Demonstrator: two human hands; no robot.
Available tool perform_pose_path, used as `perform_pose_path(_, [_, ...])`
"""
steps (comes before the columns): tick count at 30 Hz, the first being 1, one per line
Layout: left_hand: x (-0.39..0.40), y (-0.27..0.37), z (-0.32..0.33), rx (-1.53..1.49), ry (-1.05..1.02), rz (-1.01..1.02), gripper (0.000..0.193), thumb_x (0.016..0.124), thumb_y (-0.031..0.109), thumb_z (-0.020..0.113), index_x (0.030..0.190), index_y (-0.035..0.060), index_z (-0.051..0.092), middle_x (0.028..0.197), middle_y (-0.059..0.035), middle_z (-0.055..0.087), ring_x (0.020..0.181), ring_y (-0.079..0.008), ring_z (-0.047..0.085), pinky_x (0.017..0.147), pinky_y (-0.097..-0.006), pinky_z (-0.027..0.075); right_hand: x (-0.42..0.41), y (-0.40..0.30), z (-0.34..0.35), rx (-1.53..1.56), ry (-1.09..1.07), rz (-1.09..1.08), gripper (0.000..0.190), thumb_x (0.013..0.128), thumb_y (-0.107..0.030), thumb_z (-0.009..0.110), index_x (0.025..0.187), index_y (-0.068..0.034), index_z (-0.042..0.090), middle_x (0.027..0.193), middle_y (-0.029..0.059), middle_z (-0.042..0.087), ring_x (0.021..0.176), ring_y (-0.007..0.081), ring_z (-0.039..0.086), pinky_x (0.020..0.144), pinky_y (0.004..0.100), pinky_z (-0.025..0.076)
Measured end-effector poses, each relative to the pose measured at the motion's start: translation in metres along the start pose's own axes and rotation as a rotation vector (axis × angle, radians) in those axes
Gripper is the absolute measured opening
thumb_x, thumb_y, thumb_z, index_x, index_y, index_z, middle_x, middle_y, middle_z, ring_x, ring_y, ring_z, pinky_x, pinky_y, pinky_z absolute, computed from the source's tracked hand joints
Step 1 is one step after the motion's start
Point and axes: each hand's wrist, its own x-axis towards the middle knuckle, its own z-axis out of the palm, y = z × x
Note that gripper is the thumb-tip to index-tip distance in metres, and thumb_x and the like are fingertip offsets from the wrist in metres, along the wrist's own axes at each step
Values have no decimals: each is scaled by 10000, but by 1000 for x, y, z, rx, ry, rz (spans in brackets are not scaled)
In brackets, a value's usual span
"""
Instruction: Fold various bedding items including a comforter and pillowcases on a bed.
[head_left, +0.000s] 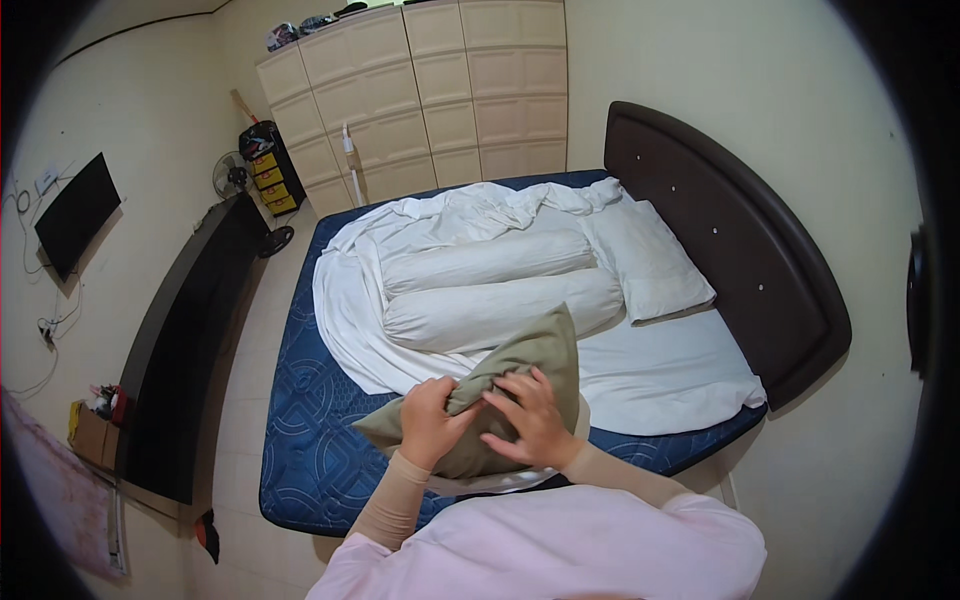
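Note:
An olive-green pillowcase (555, 352) is bunched up in front of me at the near side of the bed, one corner pointing up and another out to the left. My left hand (431, 421) grips a fold of it, thumb pressed on the cloth. Close beside, my right hand (536, 424) lies on the same cloth with thumb and fingers spread, the fingertips touching a crease. White fabric (491, 481) shows along the lower edge of the pillowcase; whether it is a pillow inside cannot be told.
Two white bolsters (502, 309) and a white pillow (652, 262) lie on a rumpled white sheet (660, 375). Beneath is a blue patterned mattress (315, 420) with a dark headboard (720, 225) at right. A long black cabinet (176, 360) stands across the tiled floor (240, 405).

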Motion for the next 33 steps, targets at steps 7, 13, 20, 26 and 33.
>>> perform_pose_path(7, [-6, -5, 2, -158, 44, 14, 184, 714, 183, 697, 782, 52, 587, 679, -96, 563, 629, -310, 524, 607, -396, 403, 42, -4, 18, -29, -195, -15, 748, 660, -455, 749, 1253, -64, 512, 1056, 78, 577, 947, 237, 540, 970, 447, 343])
perform_pose_path(13, [-46, -23, -30, 98, 215, 9, 265, 792, 160, 676, 1008, 38, 582, 942, -106, 585, 900, -278, 545, 830, -364, 408, 11, 26, 18, 8, -127, -26, 425, 698, -514, 705, 716, -95, 640, 693, 23, 609, 668, 197, 534, 703, 328, 372])
perform_pose_path(20, [-128, -85, 28, -583, 52, -637, 379, 903, 185, 565, 1212, -17, 476, 1196, -142, 519, 1110, -221, 494, 956, -338, 386, 0, 53, -6, -69, -18, 94, 373, 719, -446, 714, 718, -84, 623, 687, 40, 541, 726, 234, 513, 741, 355, 367])
perform_pose_path(26, [-126, -77, 95, -871, -285, -848, 330, 912, 132, 423, 1177, -40, 516, 1172, -120, 554, 1108, -192, 506, 944, -277, 392, 11, 15, 0, -89, -70, 139, 422, 760, -412, 686, 992, -63, 635, 869, 70, 563, 877, 246, 518, 855, 394, 352])
perform_pose_path(33, [-117, -37, 115, -1043, -341, -615, 224, 903, 128, 512, 1072, -11, 558, 992, -69, 593, 917, -139, 549, 796, -257, 444, -9, 2, 9, -47, -306, 214, 433, 721, -441, 695, 917, -62, 624, 842, 97, 626, 826, 257, 589, 735, 378, 399])
